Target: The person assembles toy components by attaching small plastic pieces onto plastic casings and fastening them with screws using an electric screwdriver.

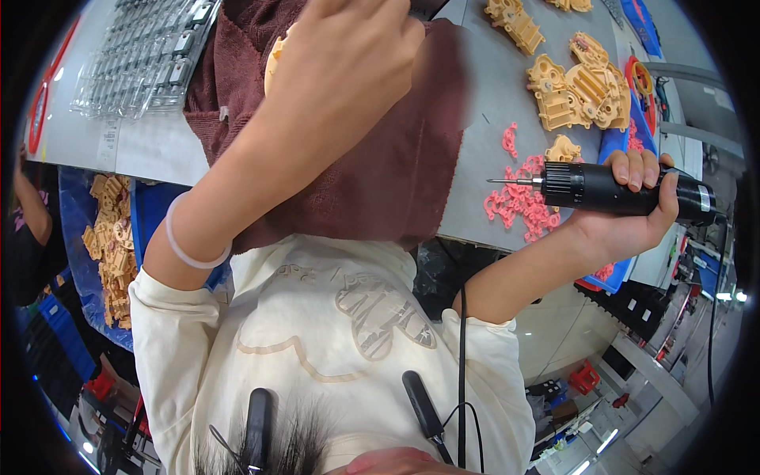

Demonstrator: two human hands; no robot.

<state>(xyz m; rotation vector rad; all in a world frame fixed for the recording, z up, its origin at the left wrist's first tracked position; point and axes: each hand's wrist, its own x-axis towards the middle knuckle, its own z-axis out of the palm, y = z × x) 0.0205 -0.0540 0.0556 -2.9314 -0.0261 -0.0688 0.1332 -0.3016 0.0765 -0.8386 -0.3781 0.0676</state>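
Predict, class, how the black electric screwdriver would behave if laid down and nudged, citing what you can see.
The black electric screwdriver in the right hand might roll, since its body looks cylindrical. It is probably stiff, with a rigid-looking casing. Its weight likely sits toward the thick body, away from the slender metal bit.

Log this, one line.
right hand: grips black cylindrical electric screwdriver | left hand: over maroon fabric cloth, grasp hidden | nearby: small pink plastic pieces

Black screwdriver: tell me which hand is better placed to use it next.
Right, most likely: the right hand grips the black screwdriver, its bit pointing toward the brown cloth, while the left hand is away, over that cloth.
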